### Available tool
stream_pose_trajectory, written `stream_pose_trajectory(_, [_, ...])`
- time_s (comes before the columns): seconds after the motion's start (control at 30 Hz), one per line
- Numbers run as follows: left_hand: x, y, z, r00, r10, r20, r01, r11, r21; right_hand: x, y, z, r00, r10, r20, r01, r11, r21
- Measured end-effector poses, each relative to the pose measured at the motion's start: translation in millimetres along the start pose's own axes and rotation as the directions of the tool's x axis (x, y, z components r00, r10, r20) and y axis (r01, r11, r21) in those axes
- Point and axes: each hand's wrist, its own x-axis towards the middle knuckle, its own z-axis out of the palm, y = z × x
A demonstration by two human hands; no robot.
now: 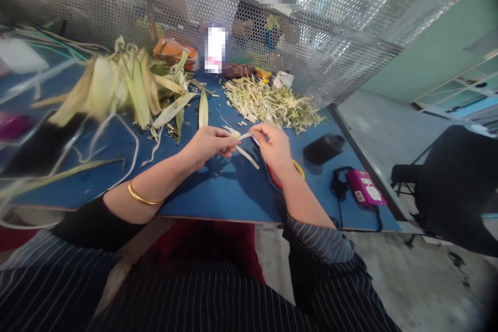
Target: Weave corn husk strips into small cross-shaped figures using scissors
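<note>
Over the front middle of the blue table (233, 197), my left hand (210, 146) pinches a pale corn husk strip (248, 157) that looks folded or knotted at its fingertips. One tail of the strip hangs down to the right. My right hand (272, 149) is closed on another end, which stretches between the two hands. Below my right wrist, a red and yellow rimmed object (299, 168) is mostly covered by the arm. A single husk leaf (203, 109) lies just beyond my left hand.
A heap of dried corn husks (136, 85) lies at the back left. Shredded husk scraps (272, 101) are piled at the back, against the perforated metal screen (334, 10). To the right are a black cylinder (324, 149), a pink box (365, 187) and a black chair (455, 187).
</note>
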Motion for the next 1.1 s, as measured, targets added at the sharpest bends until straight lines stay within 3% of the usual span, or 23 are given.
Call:
stream_pose_trajectory(0.07, [1, 0, -0.5, 0.999, 0.004, -0.050, -0.008, 0.997, -0.077, -4, -8, -3, 0.980, -0.032, -0.199, 0.024, 0.999, -0.041])
stream_pose_trajectory(0.13, [3, -1, -1.2, 0.995, 0.021, -0.095, -0.036, 0.987, -0.156, -11, -20, -4, 0.954, -0.058, -0.295, 0.039, 0.997, -0.071])
stream_pose_trajectory(0.17, [4, -1, -1.7, 0.994, 0.029, -0.109, -0.049, 0.981, -0.188, -15, -26, -2, 0.960, -0.074, -0.272, 0.057, 0.996, -0.069])
stream_pose_trajectory(0.27, [6, -1, -3.3, 0.987, 0.044, -0.152, -0.081, 0.964, -0.252, -23, -42, 12, 0.997, -0.075, -0.030, 0.076, 0.997, 0.019])
stream_pose_trajectory(0.4, [5, 0, -3.6, 0.977, 0.074, -0.198, -0.130, 0.949, -0.287, -24, -48, 38, 0.990, 0.122, 0.077, -0.136, 0.965, 0.226])
stream_pose_trajectory(0.53, [3, 1, -2.3, 0.987, 0.062, -0.145, -0.101, 0.956, -0.275, -21, -41, 50, 0.951, 0.256, 0.177, -0.307, 0.857, 0.414])
stream_pose_trajectory(0.67, [2, 0, -3.5, 0.993, 0.108, -0.050, -0.117, 0.965, -0.234, -19, -39, 46, 0.950, 0.266, 0.161, -0.311, 0.829, 0.465])
stream_pose_trajectory(0.8, [3, 0, -5.7, 0.982, 0.170, -0.077, -0.181, 0.966, -0.187, -17, -38, 36, 0.974, 0.184, 0.135, -0.225, 0.873, 0.433])
stream_pose_trajectory(1.1, [5, -2, -4.3, 0.977, 0.170, -0.127, -0.196, 0.951, -0.239, -11, -35, 15, 0.942, 0.082, 0.327, -0.225, 0.874, 0.431])
